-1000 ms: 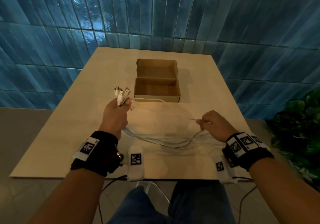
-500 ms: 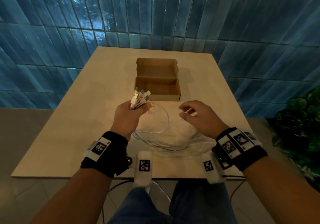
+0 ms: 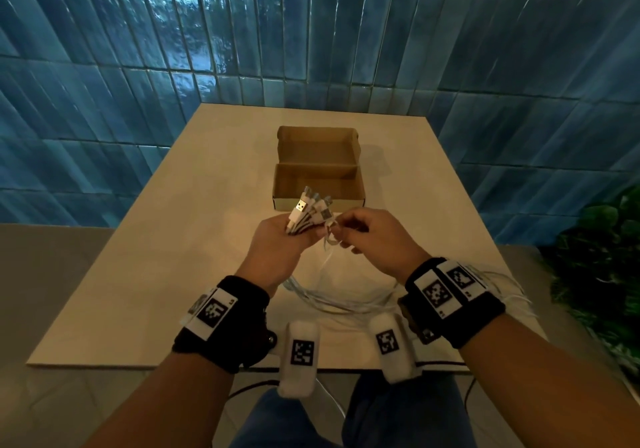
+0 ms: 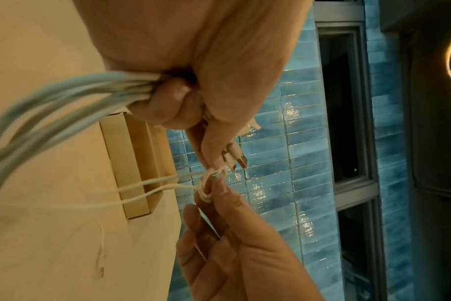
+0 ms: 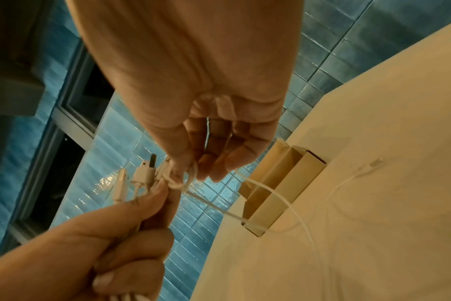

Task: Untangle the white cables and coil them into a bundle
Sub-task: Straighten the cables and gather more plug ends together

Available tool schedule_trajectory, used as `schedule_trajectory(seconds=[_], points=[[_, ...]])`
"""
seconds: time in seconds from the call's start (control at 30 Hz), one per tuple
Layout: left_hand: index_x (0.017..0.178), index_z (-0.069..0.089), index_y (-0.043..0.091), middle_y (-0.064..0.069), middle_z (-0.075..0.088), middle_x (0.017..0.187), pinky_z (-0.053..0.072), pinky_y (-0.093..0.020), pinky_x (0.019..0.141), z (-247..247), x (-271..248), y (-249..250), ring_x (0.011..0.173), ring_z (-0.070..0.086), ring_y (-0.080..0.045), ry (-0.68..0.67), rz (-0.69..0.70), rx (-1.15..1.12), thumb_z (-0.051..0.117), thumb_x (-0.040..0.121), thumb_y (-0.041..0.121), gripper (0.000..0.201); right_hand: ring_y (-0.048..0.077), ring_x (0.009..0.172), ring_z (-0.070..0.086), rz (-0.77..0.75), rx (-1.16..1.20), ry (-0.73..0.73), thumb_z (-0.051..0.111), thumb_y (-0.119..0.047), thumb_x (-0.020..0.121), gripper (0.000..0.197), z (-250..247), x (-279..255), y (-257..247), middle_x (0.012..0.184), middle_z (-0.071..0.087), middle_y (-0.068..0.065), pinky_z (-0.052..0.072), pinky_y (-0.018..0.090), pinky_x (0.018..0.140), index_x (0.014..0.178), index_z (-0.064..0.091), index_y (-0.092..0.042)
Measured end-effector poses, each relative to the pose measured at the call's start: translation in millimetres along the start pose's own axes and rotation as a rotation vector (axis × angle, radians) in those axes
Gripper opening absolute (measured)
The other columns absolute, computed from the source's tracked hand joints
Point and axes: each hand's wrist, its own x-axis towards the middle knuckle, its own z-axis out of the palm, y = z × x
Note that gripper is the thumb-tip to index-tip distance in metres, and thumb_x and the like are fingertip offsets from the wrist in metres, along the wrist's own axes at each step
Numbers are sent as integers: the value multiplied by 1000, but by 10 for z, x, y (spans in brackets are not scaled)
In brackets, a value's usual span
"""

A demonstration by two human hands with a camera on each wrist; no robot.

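My left hand (image 3: 294,234) grips a bunch of white cables just below their USB plugs (image 3: 310,207), which stick up in front of the box. The cables (image 3: 341,300) hang from the fist in a loose loop down onto the table. My right hand (image 3: 337,233) is right beside the left, thumb and fingers pinching a small knotted loop of thin white cable (image 3: 329,238). The left wrist view shows the fist (image 4: 183,97) round the strands (image 4: 65,91) and the knot (image 4: 206,188). In the right wrist view the knot (image 5: 176,180) sits at my right hand's (image 5: 193,171) fingertips.
An open brown cardboard box (image 3: 349,198) stands on the light wooden table (image 3: 194,240) just beyond my hands. One cable end (image 5: 371,164) lies loose on the table near the box. A green plant (image 3: 595,267) is off the table's right side; blue tiled wall behind.
My right hand has left the table's right side, come in to the left hand and taken a thin cable loop. The left hand moved right and forward with the plugs.
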Motion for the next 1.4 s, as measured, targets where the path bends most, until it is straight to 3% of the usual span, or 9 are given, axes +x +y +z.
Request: schedule_trajectory(seconds=[0.17, 0.37, 0.57, 0.67, 0.9, 1.03, 1.13, 1.3, 1.4], points=[[95, 71, 2, 16, 45, 41, 29, -12, 42, -30, 63, -70, 35, 36, 0, 2, -13, 72, 69, 88, 10, 11, 1, 61, 59, 6, -44, -36, 67, -23, 86, 10, -40, 1, -16, 75, 64, -6, 45, 11, 56, 78, 62, -26], [88, 65, -7, 13, 37, 40, 24, -26, 49, -27, 121, -88, 38, 29, -4, -2, -27, 161, 69, 86, 15, 23, 6, 73, 56, -86, -119, 217, 64, -26, 88, 11, -66, 45, 6, 81, 65, -4, 44, 20, 68, 83, 70, -18], [80, 62, 12, 16, 43, 40, 28, -17, 43, 6, 98, -93, 36, 36, -1, -25, 16, 173, 65, 88, 11, 9, 6, 81, 60, -103, -218, -81, 60, -25, 91, 17, -81, 59, -44, 90, 68, -8, 45, 19, 75, 102, 71, -20], [72, 55, 15, 16, 42, 41, 27, -23, 47, 1, 108, -112, 37, 35, -2, -11, 18, 182, 64, 89, 11, 19, -4, 67, 55, -136, -251, -72, 65, -21, 88, 8, -90, 46, -45, 80, 63, -16, 40, 7, 64, 94, 70, -21], [90, 61, -5, 12, 40, 47, 27, -26, 50, -6, 140, -105, 39, 33, -3, -22, 19, 203, 65, 87, 12, 18, 7, 76, 59, -235, -263, 12, 68, -17, 84, 2, -67, 14, -44, 81, 65, -10, 48, 20, 71, 85, 69, -19], [74, 60, 9, 14, 42, 42, 28, -17, 45, -18, 123, -89, 39, 35, -3, 17, 49, 220, 67, 87, 13, 15, 11, 70, 58, -249, -172, 42, 69, -13, 84, 7, -85, -25, -47, 80, 65, -10, 48, 21, 68, 82, 67, -20], [64, 53, 15, 10, 41, 48, 28, -24, 51, -19, 132, -126, 45, 34, -4, 82, 48, 215, 67, 87, 14, 27, 7, 64, 53, -268, -193, 33, 65, -14, 87, 5, -87, -39, -58, 78, 59, -13, 43, 14, 64, 84, 63, -18], [86, 67, 3, -9, 63, 74, 38, -29, 63, -46, 126, -152, 63, 50, -12, -5, 40, 249, 72, 83, 15, 13, 7, 73, 48, -239, -331, -156, 53, -16, 94, 6, -106, -30, -60, 87, 54, -4, 39, 19, 66, 89, 55, -14], [90, 73, 12, -2, 68, 76, 42, -28, 65, -92, 106, -159, 66, 58, -7, -1, 42, 223, 74, 83, 17, 9, 1, 71, 43, -211, -251, -247, 50, -17, 96, 12, -131, -63, -73, 85, 48, -5, 36, 14, 68, 84, 54, -16]])
